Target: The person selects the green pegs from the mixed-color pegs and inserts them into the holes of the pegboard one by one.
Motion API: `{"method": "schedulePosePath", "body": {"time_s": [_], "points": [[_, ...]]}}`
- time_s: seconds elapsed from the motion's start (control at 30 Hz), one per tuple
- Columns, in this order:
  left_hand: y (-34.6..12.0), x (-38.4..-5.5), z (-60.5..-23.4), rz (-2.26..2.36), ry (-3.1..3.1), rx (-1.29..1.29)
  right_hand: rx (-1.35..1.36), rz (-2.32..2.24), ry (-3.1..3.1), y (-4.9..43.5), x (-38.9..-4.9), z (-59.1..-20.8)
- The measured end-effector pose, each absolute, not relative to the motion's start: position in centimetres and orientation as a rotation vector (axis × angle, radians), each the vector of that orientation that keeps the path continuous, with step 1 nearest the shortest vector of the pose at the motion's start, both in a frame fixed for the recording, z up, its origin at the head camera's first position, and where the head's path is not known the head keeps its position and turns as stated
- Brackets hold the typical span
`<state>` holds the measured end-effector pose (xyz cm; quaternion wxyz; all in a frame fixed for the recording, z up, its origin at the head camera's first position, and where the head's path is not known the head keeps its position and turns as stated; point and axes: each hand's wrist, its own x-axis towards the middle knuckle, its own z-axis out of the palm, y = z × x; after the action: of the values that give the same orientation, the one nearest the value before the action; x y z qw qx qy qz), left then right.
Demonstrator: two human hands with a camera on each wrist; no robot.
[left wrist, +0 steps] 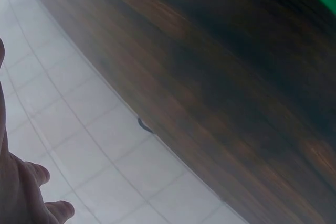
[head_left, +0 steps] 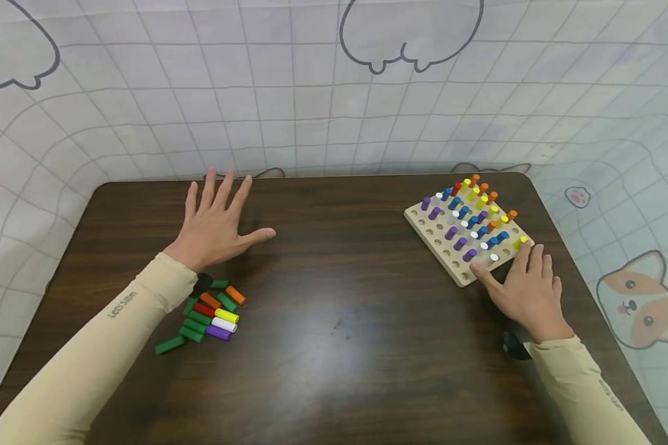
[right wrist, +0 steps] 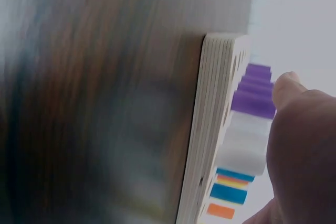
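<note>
A wooden pegboard (head_left: 442, 248) lies at the right of the table, filled in part with purple, white, blue, yellow, orange and red pegs. My right hand (head_left: 529, 293) is at its near right corner, thumb close to a white peg (head_left: 494, 258) and fingertips by a yellow peg (head_left: 520, 242). No peg is gripped by it; whether it touches the board is unclear. In the right wrist view the thumb is beside purple pegs (right wrist: 253, 103). My left hand (head_left: 211, 225) spreads its fingers over the back left of the table, holding nothing.
Loose pegs lie under and beside the left forearm, among them several green pegs (head_left: 169, 345), a purple peg (head_left: 218, 333) and a yellow peg (head_left: 226, 316). A dark wooden table (head_left: 334, 259) meets a gridded cloth (head_left: 312, 99) at its back edge.
</note>
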<state>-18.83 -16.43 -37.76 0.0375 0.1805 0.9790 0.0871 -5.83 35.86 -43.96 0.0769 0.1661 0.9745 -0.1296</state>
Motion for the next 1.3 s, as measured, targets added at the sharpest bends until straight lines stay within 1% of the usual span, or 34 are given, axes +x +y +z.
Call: {"method": "schedulePosePath", "body": {"time_s": [0.3,0.57,0.73,1.07,1.3], "points": [[-13.1,-21.0,-39.0,0.274,2.981,0.651,0.514,-0.403,2.887,33.9,-6.1,-44.5],[-10.0,-22.6,-40.1,0.287,2.937,0.764,0.568,-0.438,2.842,33.5,-6.4,-45.5],[-8.1,-23.5,-40.6,0.288,2.914,0.808,0.594,-0.438,2.827,33.3,-6.7,-45.4],[-3.0,-24.4,-41.5,0.301,2.841,0.927,0.599,-0.397,2.808,33.4,-6.9,-44.7],[1.0,-24.8,-42.7,0.251,2.790,1.013,0.597,-0.340,2.817,33.5,-6.7,-45.5]]}}
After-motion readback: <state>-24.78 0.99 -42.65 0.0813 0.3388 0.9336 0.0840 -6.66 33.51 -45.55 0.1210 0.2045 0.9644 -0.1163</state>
